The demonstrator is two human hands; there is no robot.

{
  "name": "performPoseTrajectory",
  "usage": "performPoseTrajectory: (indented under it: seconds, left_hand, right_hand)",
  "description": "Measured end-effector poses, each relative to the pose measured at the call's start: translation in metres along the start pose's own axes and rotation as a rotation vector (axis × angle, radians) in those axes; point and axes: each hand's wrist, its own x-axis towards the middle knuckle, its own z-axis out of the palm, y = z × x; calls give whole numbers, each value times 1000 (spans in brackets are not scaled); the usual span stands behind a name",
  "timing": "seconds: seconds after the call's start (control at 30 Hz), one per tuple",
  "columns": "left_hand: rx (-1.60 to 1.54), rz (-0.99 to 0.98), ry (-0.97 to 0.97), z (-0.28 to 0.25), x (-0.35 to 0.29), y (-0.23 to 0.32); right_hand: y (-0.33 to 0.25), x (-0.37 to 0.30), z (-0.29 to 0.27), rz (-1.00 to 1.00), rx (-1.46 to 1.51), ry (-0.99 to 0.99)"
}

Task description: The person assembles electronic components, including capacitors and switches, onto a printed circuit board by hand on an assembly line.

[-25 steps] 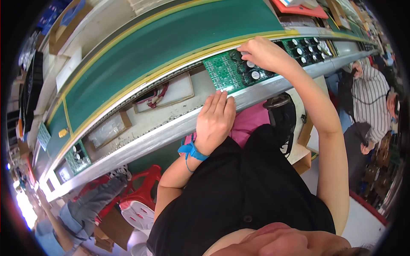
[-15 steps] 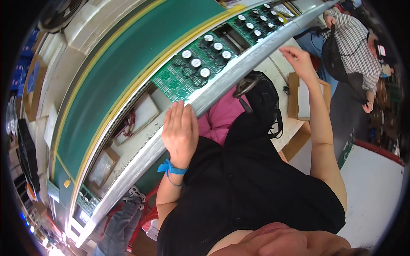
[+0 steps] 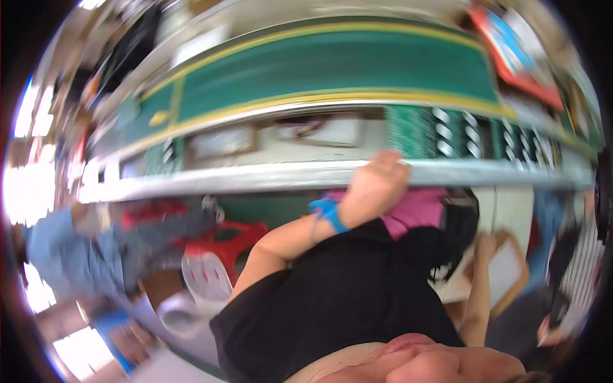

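Note:
My left hand (image 3: 378, 182), with a blue band at its wrist, lies on the silver metal rail (image 3: 268, 179) with its fingers resting over it. Its fingertips are close to the near left corner of a green circuit board (image 3: 407, 131) set in the track, and nothing shows in its grasp. White-topped round parts stand in rows on the board, smeared by motion. Down at the right, my right hand (image 3: 486, 246) is beside a cardboard box (image 3: 511, 281); its fingers are too blurred to read.
Beyond the track runs a green conveyor belt (image 3: 332, 64) edged in yellow. A red stool (image 3: 236, 239) stands below the rail on the left, near a seated person in blue (image 3: 83, 249). Another person in stripes (image 3: 582, 262) is at the far right.
The view has swung, so the rail now runs nearly level. My right hand has dropped from beside the rail to near the cardboard box. My left hand stays at the rail by the board's corner.

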Motion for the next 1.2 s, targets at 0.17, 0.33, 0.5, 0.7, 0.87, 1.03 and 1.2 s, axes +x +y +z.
performPoseTrajectory:
  seconds: [0.17,0.33,0.5,0.7,0.87,1.03,1.2]
  left_hand:
    - [-12,-34,84,13,-10,1]
    - [-10,-40,116,15,-15,3]
    - [-128,-44,180,2,-7,5]
    - [-839,57,79,2,3,48]
    - [-1167,-60,-65,-9,-8,51]
    - [-1097,-228,14,-19,-23,34]
    - [-1100,-308,60,-26,-33,25]
  right_hand:
    - [20,-10,22,9,227,16]
    - [15,25,-60,142,330,-129]
    - [40,57,-140,305,911,206]
    - [-51,43,-297,-85,2599,-44]
    - [-133,64,-346,-366,2833,-327]
    - [-165,70,-363,-413,2798,-499]
    - [-178,78,-363,-344,2692,-606]
